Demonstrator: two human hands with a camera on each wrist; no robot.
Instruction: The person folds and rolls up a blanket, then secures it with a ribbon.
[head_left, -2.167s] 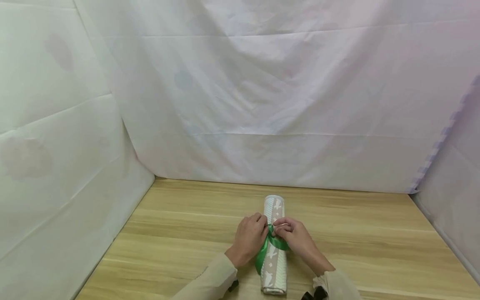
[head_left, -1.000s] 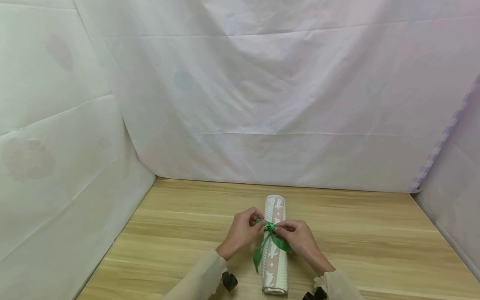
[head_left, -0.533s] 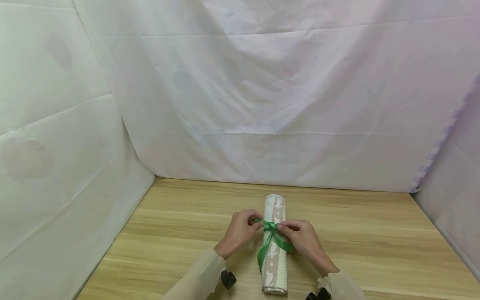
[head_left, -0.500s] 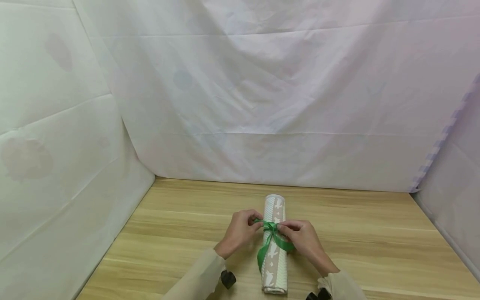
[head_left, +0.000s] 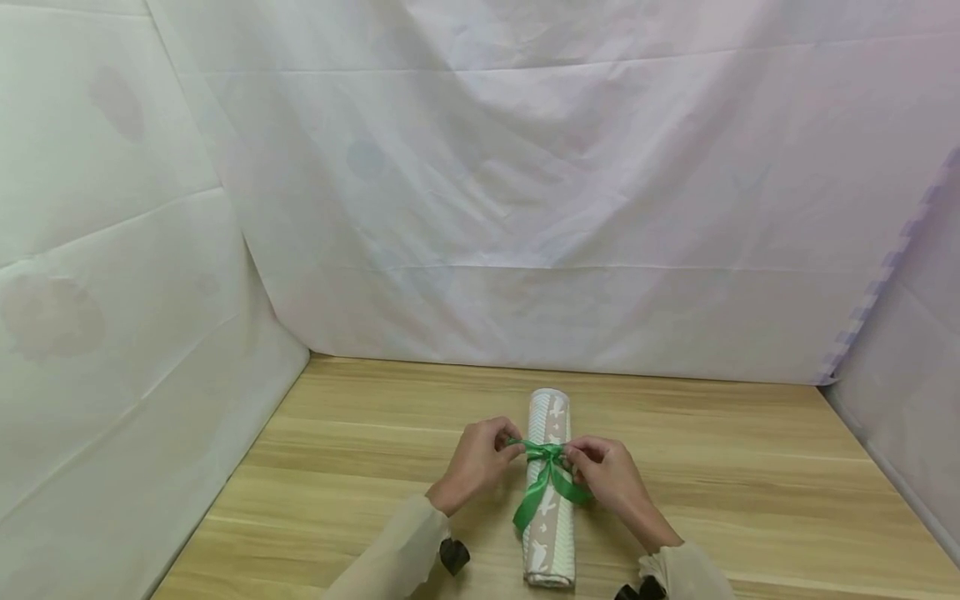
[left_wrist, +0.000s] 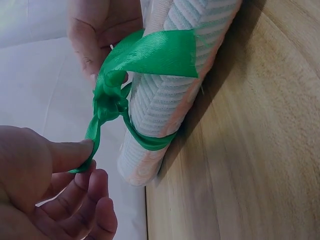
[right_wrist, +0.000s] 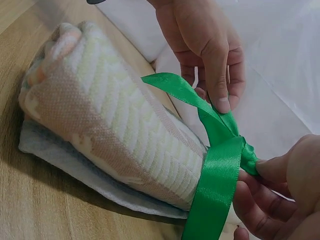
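Note:
A rolled towel point(head_left: 542, 533) with a pale zigzag weave and a beige band of white figures lies lengthwise on the table. Around its middle runs a green satin ribbon point(head_left: 532, 502), knotted on top, with two tails hanging toward the near end. My left hand point(head_left: 478, 458) pinches a loop of the ribbon between thumb and forefinger, left of the knot. On the other side my right hand point(head_left: 611, 475) pinches ribbon close to the knot. In the left wrist view the knot point(left_wrist: 111, 104) stands slightly off the towel, and a cut ribbon end shows.
The wood-grain table point(head_left: 360, 433) spreads to both sides of the towel. White cloth point(head_left: 480, 208) hangs behind it, with more cloth at left and right. Black pieces point(head_left: 453, 556) sit at the wrists below the cream sleeves point(head_left: 397, 550).
Both hands have drawn apart, the left one moving left and the right one slightly right, stretching the ribbon sideways across the towel. The towel has stayed in place.

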